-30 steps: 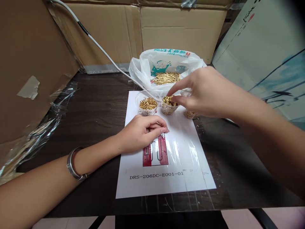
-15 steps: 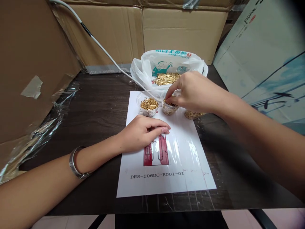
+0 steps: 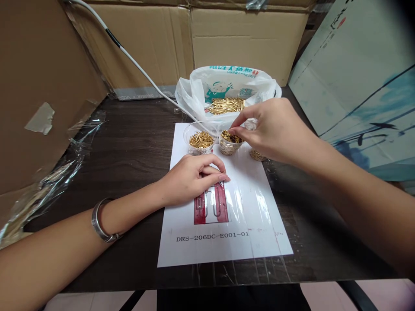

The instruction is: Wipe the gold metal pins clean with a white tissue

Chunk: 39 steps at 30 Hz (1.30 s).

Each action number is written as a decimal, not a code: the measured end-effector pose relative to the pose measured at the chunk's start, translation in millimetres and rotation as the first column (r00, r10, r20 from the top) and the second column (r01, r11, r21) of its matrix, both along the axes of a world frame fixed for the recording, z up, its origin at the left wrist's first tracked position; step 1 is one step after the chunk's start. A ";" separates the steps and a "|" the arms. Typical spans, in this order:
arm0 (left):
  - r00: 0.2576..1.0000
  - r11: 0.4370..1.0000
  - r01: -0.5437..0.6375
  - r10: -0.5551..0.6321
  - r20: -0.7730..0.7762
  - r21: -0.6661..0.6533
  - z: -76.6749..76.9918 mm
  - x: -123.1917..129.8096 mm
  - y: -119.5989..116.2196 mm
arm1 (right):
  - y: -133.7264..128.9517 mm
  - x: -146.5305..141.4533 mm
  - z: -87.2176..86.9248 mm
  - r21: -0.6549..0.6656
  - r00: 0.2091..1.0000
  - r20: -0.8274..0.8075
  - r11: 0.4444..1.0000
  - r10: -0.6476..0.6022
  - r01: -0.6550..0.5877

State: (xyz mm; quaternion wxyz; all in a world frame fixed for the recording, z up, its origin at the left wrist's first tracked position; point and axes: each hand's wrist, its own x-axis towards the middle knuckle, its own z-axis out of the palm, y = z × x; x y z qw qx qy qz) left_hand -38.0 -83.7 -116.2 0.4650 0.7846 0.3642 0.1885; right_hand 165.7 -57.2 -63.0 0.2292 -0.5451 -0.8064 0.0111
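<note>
My right hand [image 3: 269,127] hovers at the middle clear cup [image 3: 229,147], thumb and index finger pinched together at its rim. What the pinch holds, if anything, is too small to make out. Inside that cup lie small gold and dark metal pieces [image 3: 231,137]. My left hand [image 3: 194,179] rests on the white printed sheet [image 3: 181,250], fingers curled in and thumb pressed toward them over the top of a red-and-white printed picture [image 3: 221,207]. Anything in its grip is hidden. A left clear cup [image 3: 202,151] holds short gold pins [image 3: 201,140].
Behind the cups stands a white plastic bag [image 3: 194,90] with long gold pins [image 3: 227,105]. Partly covered by my right hand is a third cup [image 3: 257,155]. A white cable [image 3: 145,73] runs down toward the cups. Cardboard walls [image 3: 246,47] and a pale panel [image 3: 363,86] enclose the table.
My right hand has drawn its pinched fingertips slightly up and right within the middle cup, baring more of its contents. My left hand's index finger has bent more; it stays on the sheet.
</note>
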 end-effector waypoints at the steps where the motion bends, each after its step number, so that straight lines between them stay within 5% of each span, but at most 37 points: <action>1: 1.000 1.000 0.004 -0.004 0.002 -0.004 -0.2 0.0 0.3 | -7.5 -1.9 -0.2 0.041 0.999 -0.039 0.999 0.006 -0.004; 5: 1.000 0.998 0.024 -0.023 -0.016 0.052 0.0 -0.2 2.6 | -50.4 -13.4 -12.8 0.101 0.936 -0.346 0.995 0.058 -0.024; 12: 0.998 0.966 0.060 -0.056 -0.026 0.252 2.1 0.1 4.0 | -72.3 -11.0 -54.3 -0.234 0.811 -0.581 0.969 -0.072 -0.081; 20: 0.993 0.964 0.106 -0.092 -0.071 0.245 0.5 0.6 3.7 | -62.3 -1.5 -53.0 -0.336 0.841 -0.541 0.910 0.025 -0.244; 39: 0.990 0.942 0.137 -0.134 -0.033 0.306 -3.1 -1.8 7.4 | -62.0 -1.1 -57.3 -0.397 0.862 -0.508 0.890 -0.011 -0.223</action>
